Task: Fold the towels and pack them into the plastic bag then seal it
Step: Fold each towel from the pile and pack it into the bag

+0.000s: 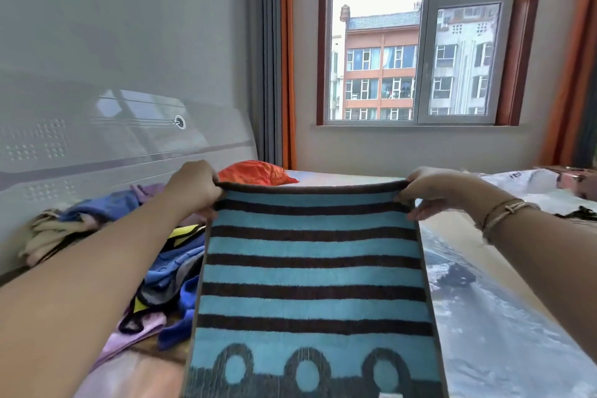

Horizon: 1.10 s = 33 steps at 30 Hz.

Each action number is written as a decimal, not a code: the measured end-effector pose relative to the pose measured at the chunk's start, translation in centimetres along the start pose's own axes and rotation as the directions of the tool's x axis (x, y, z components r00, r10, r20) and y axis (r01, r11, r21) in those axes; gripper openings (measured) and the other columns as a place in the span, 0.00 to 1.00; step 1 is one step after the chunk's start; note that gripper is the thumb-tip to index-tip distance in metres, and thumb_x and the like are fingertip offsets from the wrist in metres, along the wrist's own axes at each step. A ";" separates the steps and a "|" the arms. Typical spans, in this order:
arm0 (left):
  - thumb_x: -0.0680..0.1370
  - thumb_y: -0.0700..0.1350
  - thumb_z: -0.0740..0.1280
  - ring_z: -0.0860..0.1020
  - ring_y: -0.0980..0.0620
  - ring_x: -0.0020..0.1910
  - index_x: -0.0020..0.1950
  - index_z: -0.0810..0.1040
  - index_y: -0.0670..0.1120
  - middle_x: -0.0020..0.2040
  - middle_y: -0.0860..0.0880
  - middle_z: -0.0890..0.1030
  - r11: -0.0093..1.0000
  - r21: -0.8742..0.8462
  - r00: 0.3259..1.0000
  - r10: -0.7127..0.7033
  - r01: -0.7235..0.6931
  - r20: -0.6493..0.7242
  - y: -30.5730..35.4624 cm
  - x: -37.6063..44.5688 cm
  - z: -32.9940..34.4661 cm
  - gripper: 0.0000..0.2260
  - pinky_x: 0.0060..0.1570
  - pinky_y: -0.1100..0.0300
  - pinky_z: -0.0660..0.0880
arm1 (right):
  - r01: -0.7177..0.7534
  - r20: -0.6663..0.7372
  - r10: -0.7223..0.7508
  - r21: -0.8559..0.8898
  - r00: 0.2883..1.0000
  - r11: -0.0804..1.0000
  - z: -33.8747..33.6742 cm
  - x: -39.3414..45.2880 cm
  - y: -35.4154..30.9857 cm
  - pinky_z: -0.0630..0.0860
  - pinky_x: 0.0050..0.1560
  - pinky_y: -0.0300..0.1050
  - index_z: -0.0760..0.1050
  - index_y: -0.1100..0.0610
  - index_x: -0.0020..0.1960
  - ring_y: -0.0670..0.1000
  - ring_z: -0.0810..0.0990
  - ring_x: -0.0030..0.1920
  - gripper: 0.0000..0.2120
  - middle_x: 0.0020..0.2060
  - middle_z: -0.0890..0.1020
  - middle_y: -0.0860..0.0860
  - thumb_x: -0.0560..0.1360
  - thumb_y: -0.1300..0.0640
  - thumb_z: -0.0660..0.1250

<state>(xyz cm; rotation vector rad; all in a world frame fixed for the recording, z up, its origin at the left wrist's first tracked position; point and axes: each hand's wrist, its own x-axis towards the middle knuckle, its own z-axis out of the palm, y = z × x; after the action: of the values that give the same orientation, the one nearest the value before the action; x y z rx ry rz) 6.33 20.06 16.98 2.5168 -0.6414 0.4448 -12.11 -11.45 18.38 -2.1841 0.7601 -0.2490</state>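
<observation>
A blue towel with dark brown stripes (313, 271) hangs stretched in front of me over the bed. My left hand (193, 187) pinches its top left corner and my right hand (433, 191) pinches its top right corner, holding the upper edge taut. A heap of unfolded towels (161, 271) in blue, purple, yellow and beige lies on the bed to the left. A white plastic bag (523, 184) lies at the far right of the bed.
An orange cloth (255, 173) sits at the far end of the bed, by the grey curtain. The white headboard (97, 145) runs along the left. The bed sheet (504, 333) shows at the right. A window is straight ahead.
</observation>
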 end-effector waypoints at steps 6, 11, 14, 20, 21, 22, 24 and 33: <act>0.69 0.36 0.73 0.83 0.44 0.43 0.47 0.85 0.44 0.44 0.41 0.84 0.640 -0.755 0.926 -0.181 -0.145 -0.332 0.8 7.3 -2.5 0.08 0.54 0.50 0.79 | 0.461 -0.346 -0.312 0.551 0.885 0.696 -1.2 5.6 -3.9 0.81 0.46 0.46 0.67 0.60 0.48 0.58 0.77 0.50 0.05 0.47 0.74 0.59 0.78 0.68 0.62; 0.73 0.36 0.71 0.79 0.53 0.41 0.49 0.83 0.47 0.43 0.47 0.84 0.591 -0.707 0.850 -0.066 -0.388 -0.522 3.4 6.7 -6.3 0.09 0.48 0.60 0.75 | 0.667 -0.576 -0.425 0.307 0.698 0.679 -4.2 4.2 -5.1 0.72 0.48 0.52 0.64 0.55 0.41 0.54 0.71 0.45 0.10 0.41 0.71 0.56 0.77 0.59 0.65; 0.72 0.33 0.70 0.78 0.62 0.36 0.47 0.83 0.46 0.35 0.58 0.83 0.657 -0.659 0.874 -0.001 -0.365 -0.485 2.3 3.4 -4.8 0.10 0.43 0.67 0.75 | 0.641 -0.543 -0.477 0.158 0.692 0.751 -3.4 1.8 -2.3 0.65 0.37 0.43 0.64 0.55 0.40 0.50 0.67 0.37 0.12 0.36 0.70 0.53 0.77 0.60 0.66; 0.70 0.28 0.71 0.77 0.67 0.31 0.34 0.84 0.53 0.38 0.49 0.85 0.699 -0.715 0.997 -0.025 -0.031 -0.069 -5.3 -6.4 6.2 0.19 0.39 0.73 0.75 | 0.501 -0.152 -0.498 -0.018 0.854 0.865 3.2 -2.2 9.9 0.73 0.43 0.30 0.67 0.58 0.38 0.50 0.79 0.46 0.15 0.54 0.81 0.59 0.71 0.73 0.69; 0.70 0.25 0.69 0.76 0.67 0.28 0.36 0.85 0.50 0.39 0.45 0.84 0.730 -0.682 0.999 -0.033 0.048 0.035 -6.6 -8.2 8.0 0.19 0.34 0.75 0.72 | 0.445 -0.063 -0.449 -0.071 0.891 0.893 4.3 -2.7 12.1 0.75 0.47 0.36 0.70 0.57 0.38 0.51 0.80 0.48 0.14 0.54 0.81 0.60 0.70 0.72 0.70; 0.70 0.24 0.67 0.74 0.66 0.25 0.38 0.84 0.45 0.39 0.42 0.83 0.749 -0.647 0.986 -0.049 0.140 0.156 -7.6 -10.1 9.6 0.16 0.30 0.75 0.70 | 0.385 0.030 -0.385 -0.142 0.923 0.912 5.2 -3.0 14.1 0.75 0.51 0.41 0.72 0.55 0.38 0.52 0.80 0.50 0.12 0.52 0.82 0.58 0.69 0.69 0.70; 0.70 0.25 0.68 0.74 0.59 0.26 0.39 0.83 0.41 0.35 0.45 0.82 0.776 -0.548 0.919 -0.099 0.312 0.382 -9.5 -13.0 12.6 0.12 0.27 0.72 0.68 | 0.277 0.159 -0.239 -0.290 0.958 0.916 7.1 -4.1 16.5 0.73 0.56 0.48 0.75 0.51 0.38 0.52 0.79 0.51 0.05 0.46 0.82 0.54 0.62 0.58 0.67; 0.74 0.46 0.72 0.75 0.48 0.42 0.43 0.77 0.42 0.39 0.48 0.78 0.682 -0.609 0.912 -0.345 0.405 0.221 -8.8 -12.2 15.7 0.08 0.39 0.57 0.69 | 0.005 -0.128 -0.048 -0.312 0.991 0.950 11.4 -3.1 16.3 0.64 0.32 0.43 0.71 0.57 0.36 0.49 0.73 0.33 0.16 0.33 0.77 0.51 0.77 0.48 0.65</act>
<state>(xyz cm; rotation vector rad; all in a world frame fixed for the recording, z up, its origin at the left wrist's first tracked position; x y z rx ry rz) 3.59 22.60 -4.43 1.9171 -0.2197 -0.0539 -17.09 -10.73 -1.14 -2.4968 0.8954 -0.3094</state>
